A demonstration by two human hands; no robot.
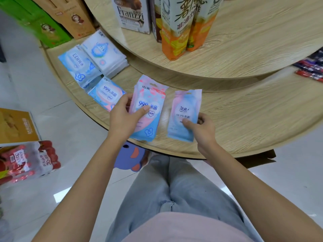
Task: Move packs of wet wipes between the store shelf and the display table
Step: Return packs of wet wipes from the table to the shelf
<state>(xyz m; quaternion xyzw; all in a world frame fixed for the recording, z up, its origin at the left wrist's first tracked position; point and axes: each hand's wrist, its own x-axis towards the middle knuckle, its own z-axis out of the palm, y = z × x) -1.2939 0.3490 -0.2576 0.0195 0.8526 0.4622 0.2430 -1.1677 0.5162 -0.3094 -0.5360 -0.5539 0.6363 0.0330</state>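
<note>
Head view: the left hand [122, 117] grips a stack of pink-and-blue wet wipe packs [148, 109], thumb across the front and fingers [126, 100] curled round its left edge, the stack's lower end down at the round wooden surface [244, 119]. Just beside it, the right hand [201, 128] pinches a single pale pack [185, 109] lying on that surface. Further left lie other wipe packs [92, 62].

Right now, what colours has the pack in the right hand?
The pack is pale pink blending into light blue; head view.
</note>
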